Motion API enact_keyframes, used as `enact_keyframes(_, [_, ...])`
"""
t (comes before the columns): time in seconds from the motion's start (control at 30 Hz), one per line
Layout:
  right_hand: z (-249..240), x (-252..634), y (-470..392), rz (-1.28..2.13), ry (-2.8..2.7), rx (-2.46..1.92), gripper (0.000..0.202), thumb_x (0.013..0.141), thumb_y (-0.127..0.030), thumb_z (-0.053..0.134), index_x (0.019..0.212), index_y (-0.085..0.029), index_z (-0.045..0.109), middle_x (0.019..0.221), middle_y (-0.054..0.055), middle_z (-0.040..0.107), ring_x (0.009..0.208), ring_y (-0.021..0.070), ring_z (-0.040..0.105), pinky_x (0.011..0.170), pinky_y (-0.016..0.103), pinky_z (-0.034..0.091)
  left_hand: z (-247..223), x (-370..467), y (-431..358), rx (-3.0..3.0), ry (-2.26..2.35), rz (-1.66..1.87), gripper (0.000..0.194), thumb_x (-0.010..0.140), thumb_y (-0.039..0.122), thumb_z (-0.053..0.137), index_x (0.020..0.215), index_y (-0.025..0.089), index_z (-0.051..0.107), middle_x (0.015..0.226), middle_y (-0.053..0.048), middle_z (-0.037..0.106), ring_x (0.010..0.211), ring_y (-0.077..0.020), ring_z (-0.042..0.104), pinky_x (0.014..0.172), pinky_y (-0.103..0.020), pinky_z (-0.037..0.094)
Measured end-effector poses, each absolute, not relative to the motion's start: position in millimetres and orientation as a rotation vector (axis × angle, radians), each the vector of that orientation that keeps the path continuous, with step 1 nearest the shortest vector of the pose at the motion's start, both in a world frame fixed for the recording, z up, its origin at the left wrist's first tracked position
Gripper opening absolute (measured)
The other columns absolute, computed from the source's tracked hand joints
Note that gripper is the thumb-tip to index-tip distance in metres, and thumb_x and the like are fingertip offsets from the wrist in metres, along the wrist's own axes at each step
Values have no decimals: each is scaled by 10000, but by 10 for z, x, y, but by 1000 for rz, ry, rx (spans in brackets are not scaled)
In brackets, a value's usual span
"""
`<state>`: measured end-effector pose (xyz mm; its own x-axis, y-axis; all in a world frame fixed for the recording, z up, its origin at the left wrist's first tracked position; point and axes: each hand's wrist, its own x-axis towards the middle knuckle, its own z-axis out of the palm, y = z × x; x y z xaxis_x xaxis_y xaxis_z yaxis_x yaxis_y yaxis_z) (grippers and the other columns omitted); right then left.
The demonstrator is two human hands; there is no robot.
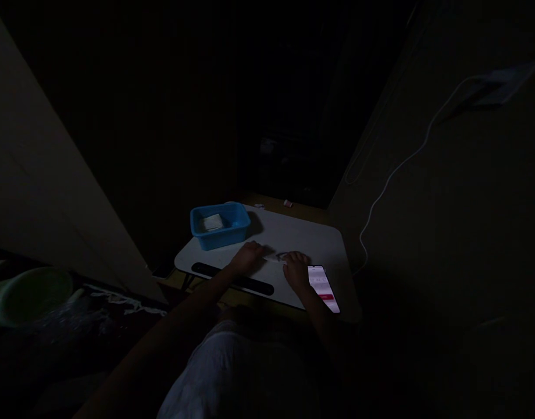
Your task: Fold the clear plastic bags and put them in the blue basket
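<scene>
The scene is very dark. On a small white folding table, a thin, pale thing with a darker curved part lies between my two hands; its kind is too dim to tell. My left hand is closed at its left end, fingertips curled down near the tabletop. At the other end, my right hand has its bent fingers over the thing, partly covering it. A phone with a lit screen lies beside my right wrist, partly behind the forearm.
A blue plastic basket holding a folded white item stands at the table's left. A dark slot runs along the near edge. A white cable hangs at the right wall. A green tub sits lower left.
</scene>
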<state>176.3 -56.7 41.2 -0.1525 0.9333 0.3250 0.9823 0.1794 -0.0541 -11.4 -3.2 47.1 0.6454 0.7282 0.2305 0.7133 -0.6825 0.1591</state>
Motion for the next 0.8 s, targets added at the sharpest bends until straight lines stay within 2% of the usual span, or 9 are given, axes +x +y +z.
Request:
enact_keyframes(0.1, [239, 1814, -737, -180, -2253, -1737, 276, 709, -134, 440, 932, -206, 584, 989, 49, 589, 985, 194, 438, 898, 336, 239, 292, -252, -177, 2939, 971, 322, 281, 769, 165, 417, 1012, 169, 559, 1087, -111, 543, 979, -228, 470, 849, -356, 342])
enact_keyframes(0.23, [131, 1874, -863, -138, -2156, -1698, 340, 696, -107, 409, 965, -195, 598, 1068, 42, 584, 1055, 185, 426, 955, 342, 210, 111, -376, -282, 2884, 954, 427, 346, 753, 215, 435, 1082, 165, 532, 1143, -103, 523, 1044, -227, 451, 904, -368, 327])
enact_keyframes(0.3, [148, 1822, -854, -161, -2118, -1701, 379, 722, -112, 381, 1046, -170, 570, 1139, 51, 555, 1110, 180, 399, 984, 341, 190, 81, -340, -284, 2845, 958, 488, 407, 792, 228, 379, 1187, 160, 450, 1217, -96, 478, 1121, -211, 407, 948, -364, 299])
enact_keyframes(0.4, [192, 1624, -774, -165, -2174, -1680, 430, 779, -161, 350, 1192, -136, 466, 1266, 56, 460, 1206, 178, 313, 1025, 347, 128, 52, -186, -289, 2850, 986, 486, 501, 845, 291, 306, 1313, 118, 261, 1361, -123, 302, 1250, -223, 249, 1002, -400, 230])
enact_keyframes(0.47, [189, 1471, -714, -105, -2229, -1687, 444, 833, -212, 288, 1256, -126, 392, 1318, 58, 398, 1243, 177, 264, 1033, 356, 114, 18, -82, -316, 2872, 1022, 397, 567, 833, 334, 335, 1314, 52, 238, 1372, -177, 250, 1273, -258, 188, 1012, -425, 203])
enact_keyframes(0.57, [130, 1332, -672, -33, -2274, -1730, 491, 878, -318, 200, 1295, -89, 322, 1361, 92, 318, 1275, 191, 205, 1037, 391, 83, -44, -7, -370, 2888, 1059, 313, 616, 805, 343, 382, 1301, 3, 251, 1358, -212, 257, 1272, -277, 185, 1027, -422, 175])
enact_keyframes(0.67, [72, 1317, -683, 1, -2325, -1761, 546, 883, -386, 148, 1311, -74, 283, 1375, 115, 276, 1288, 195, 169, 1039, 416, 41, -83, -8, -401, 2883, 1079, 337, 641, 801, 369, 390, 1322, 35, 222, 1367, -189, 253, 1272, -269, 189, 1033, -418, 167])
enact_keyframes(0.8, [58, 1335, -693, 31, -2355, -1804, 573, 883, -400, 113, 1328, -60, 231, 1387, 125, 231, 1297, 188, 138, 1042, 414, 23, -96, -19, -407, 2865, 1080, 367, 670, 790, 375, 410, 1339, 65, 183, 1379, -168, 239, 1276, -261, 179, 1032, -412, 175])
